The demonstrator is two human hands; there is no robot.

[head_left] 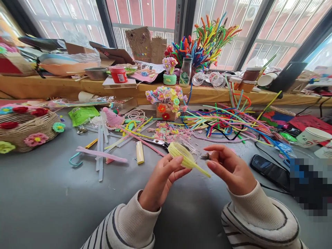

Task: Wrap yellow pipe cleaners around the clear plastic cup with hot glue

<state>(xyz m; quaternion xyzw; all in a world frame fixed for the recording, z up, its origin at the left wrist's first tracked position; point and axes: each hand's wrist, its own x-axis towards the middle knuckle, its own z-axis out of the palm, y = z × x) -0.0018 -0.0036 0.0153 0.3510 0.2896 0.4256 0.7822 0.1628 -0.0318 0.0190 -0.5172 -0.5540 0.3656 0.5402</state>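
Note:
My left hand [162, 180] is closed around the stem of a yellow pipe-cleaner coil [183, 155], pinching it between thumb and fingers just above the grey table [52, 204]. The coil's loose end sticks out toward my right hand [229, 167]. That hand hovers just to the right with its fingers curled, and a small dark object [206, 156] is pinched at its fingertips; I cannot make out what it is. Both sleeves are white with dark stripes.
Scissors [158, 141], a yellow lighter [140, 152] and glue sticks [100, 152] lie ahead. A pile of coloured pipe cleaners [228, 121] spreads right. A woven basket with flowers [26, 129] sits left, a phone [269, 169] right, and a flower pot [167, 103] behind.

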